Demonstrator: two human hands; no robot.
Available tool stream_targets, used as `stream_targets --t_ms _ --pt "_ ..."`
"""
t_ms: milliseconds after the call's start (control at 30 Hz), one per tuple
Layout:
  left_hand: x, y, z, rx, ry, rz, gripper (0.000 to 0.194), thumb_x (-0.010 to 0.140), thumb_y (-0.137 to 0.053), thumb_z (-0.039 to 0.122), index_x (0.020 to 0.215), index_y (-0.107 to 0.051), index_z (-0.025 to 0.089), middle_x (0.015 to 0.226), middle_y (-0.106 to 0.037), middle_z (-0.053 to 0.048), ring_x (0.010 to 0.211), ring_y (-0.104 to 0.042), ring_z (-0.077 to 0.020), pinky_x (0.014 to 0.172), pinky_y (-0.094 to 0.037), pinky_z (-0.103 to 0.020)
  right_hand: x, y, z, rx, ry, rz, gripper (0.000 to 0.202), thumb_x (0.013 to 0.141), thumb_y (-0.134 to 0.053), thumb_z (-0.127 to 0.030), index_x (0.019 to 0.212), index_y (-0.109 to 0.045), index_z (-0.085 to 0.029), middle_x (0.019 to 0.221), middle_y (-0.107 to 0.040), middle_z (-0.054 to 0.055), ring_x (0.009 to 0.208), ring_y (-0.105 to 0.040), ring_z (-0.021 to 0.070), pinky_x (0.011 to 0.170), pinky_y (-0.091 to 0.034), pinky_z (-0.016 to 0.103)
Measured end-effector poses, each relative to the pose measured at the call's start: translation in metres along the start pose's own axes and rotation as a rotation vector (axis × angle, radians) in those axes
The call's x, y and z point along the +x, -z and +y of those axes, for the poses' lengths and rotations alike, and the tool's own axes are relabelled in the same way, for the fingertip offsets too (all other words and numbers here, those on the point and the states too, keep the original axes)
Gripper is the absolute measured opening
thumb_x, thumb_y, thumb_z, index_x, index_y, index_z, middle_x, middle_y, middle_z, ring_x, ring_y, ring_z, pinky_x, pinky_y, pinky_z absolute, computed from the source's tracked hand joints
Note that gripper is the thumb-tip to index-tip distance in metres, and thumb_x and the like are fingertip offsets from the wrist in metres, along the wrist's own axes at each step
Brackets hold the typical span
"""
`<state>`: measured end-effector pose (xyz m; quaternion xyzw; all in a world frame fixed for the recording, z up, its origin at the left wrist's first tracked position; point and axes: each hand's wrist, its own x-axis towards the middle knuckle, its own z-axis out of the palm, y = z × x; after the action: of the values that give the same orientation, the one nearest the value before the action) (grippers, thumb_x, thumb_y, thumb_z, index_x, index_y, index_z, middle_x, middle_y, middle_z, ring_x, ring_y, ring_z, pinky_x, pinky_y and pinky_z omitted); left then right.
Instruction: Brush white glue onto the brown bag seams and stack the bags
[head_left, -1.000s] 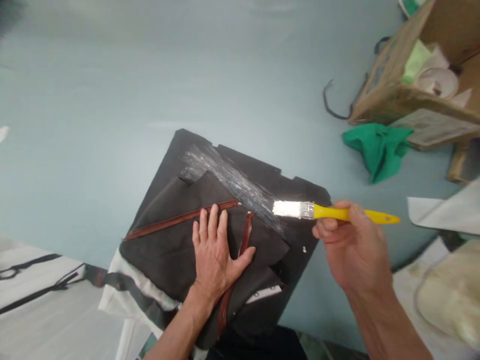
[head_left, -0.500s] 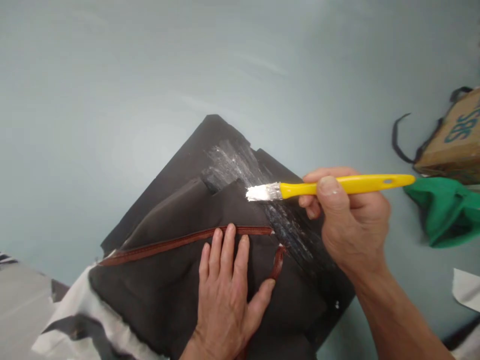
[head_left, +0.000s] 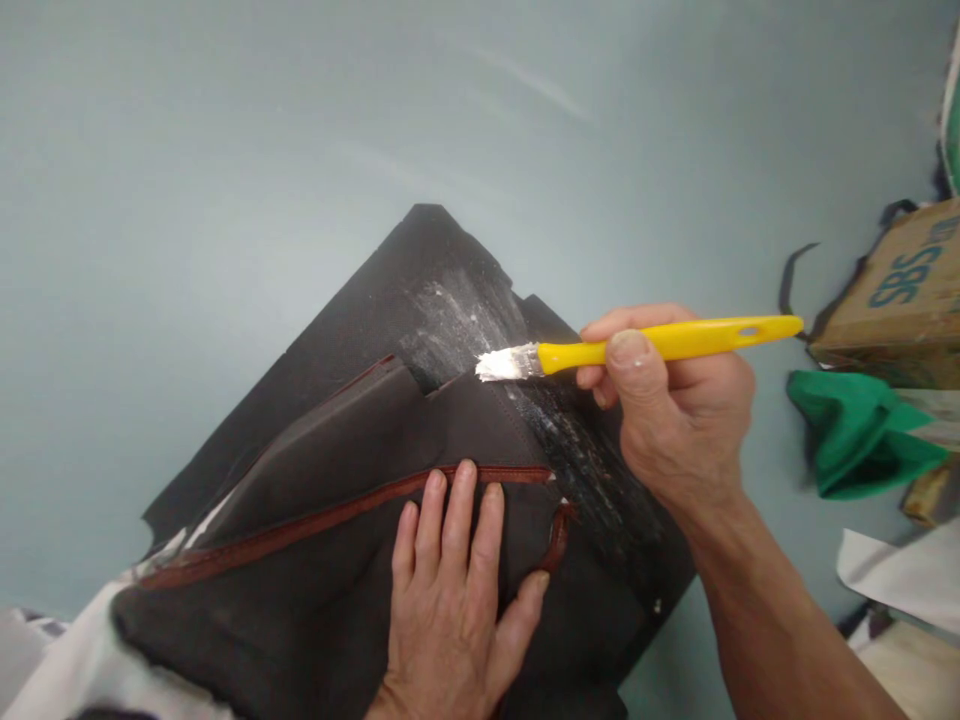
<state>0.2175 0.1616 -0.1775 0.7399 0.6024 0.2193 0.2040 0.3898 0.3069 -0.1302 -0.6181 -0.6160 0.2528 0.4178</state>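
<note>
A black fabric piece (head_left: 300,620) with reddish-brown piping (head_left: 300,525) lies on a larger black sheet (head_left: 360,290). My left hand (head_left: 450,590) rests flat on the fabric, fingertips at the piping and fingers somewhat spread. A yellow-handled brush (head_left: 712,336) is pinched in my right hand (head_left: 667,410), its bristles coated in something thick and white. The bristle tip is at the fabric's edge; whether it touches cannot be made out. Whitish smears (head_left: 450,320) run across the sheet beside that edge. A short piece of brown piping (head_left: 556,540) curls near my left thumb.
All this lies on a pale blue-green table (head_left: 225,130). To the right are a cardboard box (head_left: 900,310) marked "SBS", a black strap (head_left: 791,275), green cloth (head_left: 862,440) and white sheets (head_left: 907,580). White cloth (head_left: 82,660) shows at the lower left.
The brush in my right hand has shifted slightly left and up. The fabric's left part now appears farther left and lower, with more of the sheet showing. My left hand stays on the fabric.
</note>
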Motion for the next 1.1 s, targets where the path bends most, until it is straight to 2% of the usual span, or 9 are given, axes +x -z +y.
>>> stream_targets --t_ms 167,300,400,500,600,733,833,933,1100 --pt "0.0 0.0 0.0 0.008 -0.002 -0.007 0.058 0.104 -0.052 0.056 0.143 -0.062 0.015 0.157 -0.057 -0.018 0.166 -0.013 -0.0196 0.134 -0.01 -0.041 0.001 0.004 -0.002 -0.026 0.03 -0.036 0.032 0.105 -0.06 -0.039 0.084 -0.075 -0.02 0.066 -0.063 -0.003 0.053 -0.055 0.0085 0.048 -0.043 0.022" --pt "0.0 0.0 0.0 0.01 0.004 -0.006 0.06 0.102 -0.054 0.056 0.145 -0.061 0.015 0.16 -0.054 -0.018 0.166 -0.015 -0.0209 0.134 -0.01 -0.042 0.003 -0.005 0.0 0.039 0.059 0.025 0.029 0.106 -0.06 -0.039 0.091 -0.075 -0.02 0.075 -0.067 -0.002 0.057 -0.057 0.0081 0.052 -0.047 0.023" --pt "0.0 0.0 0.0 0.01 0.002 -0.008 0.06 0.102 -0.056 0.055 0.146 -0.06 0.015 0.161 -0.052 -0.018 0.166 -0.017 -0.0219 0.134 -0.01 -0.042 0.006 -0.009 0.002 0.051 0.067 -0.003 0.028 0.106 -0.059 -0.04 0.092 -0.075 -0.021 0.069 -0.064 -0.003 0.053 -0.055 0.0086 0.05 -0.045 0.024" --pt "0.0 0.001 0.0 0.004 -0.002 -0.007 0.06 0.101 -0.057 0.055 0.146 -0.06 0.015 0.162 -0.052 -0.018 0.166 -0.017 -0.0218 0.134 -0.01 -0.042 0.007 -0.002 0.002 -0.018 0.059 -0.025 0.029 0.104 -0.06 -0.037 0.084 -0.073 -0.021 0.063 -0.061 -0.004 0.05 -0.052 0.0091 0.046 -0.041 0.025" --pt "0.0 0.002 0.0 0.011 -0.007 -0.005 0.058 0.102 -0.057 0.054 0.144 -0.061 0.014 0.161 -0.053 -0.018 0.166 -0.016 -0.0212 0.134 -0.01 -0.042 0.006 0.004 -0.001 -0.047 0.063 0.014 0.033 0.105 -0.058 -0.036 0.079 -0.071 -0.02 0.065 -0.062 -0.002 0.052 -0.052 0.0097 0.047 -0.041 0.026" --pt "0.002 0.004 0.001 0.035 -0.026 -0.007 0.057 0.103 -0.055 0.053 0.143 -0.061 0.013 0.16 -0.053 -0.019 0.166 -0.014 -0.0213 0.134 -0.01 -0.042 0.008 -0.006 -0.003 0.026 0.087 0.059 0.032 0.107 -0.056 -0.041 0.088 -0.073 -0.021 0.067 -0.063 -0.002 0.053 -0.053 0.0108 0.05 -0.043 0.028" --pt "0.003 0.004 0.001 0.055 -0.039 -0.008 0.059 0.103 -0.055 0.053 0.144 -0.06 0.012 0.16 -0.053 -0.021 0.166 -0.014 -0.0226 0.134 -0.01 -0.042 0.009 -0.013 -0.001 0.031 0.104 0.056 0.032 0.106 -0.057 -0.044 0.087 -0.073 -0.023 0.063 -0.061 -0.003 0.051 -0.052 0.0117 0.048 -0.041 0.028" --pt "0.004 0.005 0.0 0.071 -0.05 -0.011 0.058 0.102 -0.056 0.051 0.144 -0.06 0.011 0.16 -0.053 -0.022 0.166 -0.014 -0.0236 0.134 -0.011 -0.043 0.003 -0.005 0.001 -0.045 0.096 0.025 0.034 0.105 -0.058 -0.046 0.081 -0.071 -0.025 0.062 -0.061 -0.002 0.05 -0.051 0.0124 0.045 -0.04 0.029" --pt "0.005 0.007 -0.002 0.131 -0.094 -0.012 0.06 0.1 -0.059 0.05 0.145 -0.059 0.01 0.16 -0.052 -0.023 0.166 -0.017 -0.0272 0.134 -0.013 -0.044 -0.013 0.015 -0.003 -0.124 0.072 -0.022 0.037 0.104 -0.054 -0.034 0.073 -0.066 -0.022 0.07 -0.069 -0.001 0.053 -0.054 0.0109 0.047 -0.041 0.027"
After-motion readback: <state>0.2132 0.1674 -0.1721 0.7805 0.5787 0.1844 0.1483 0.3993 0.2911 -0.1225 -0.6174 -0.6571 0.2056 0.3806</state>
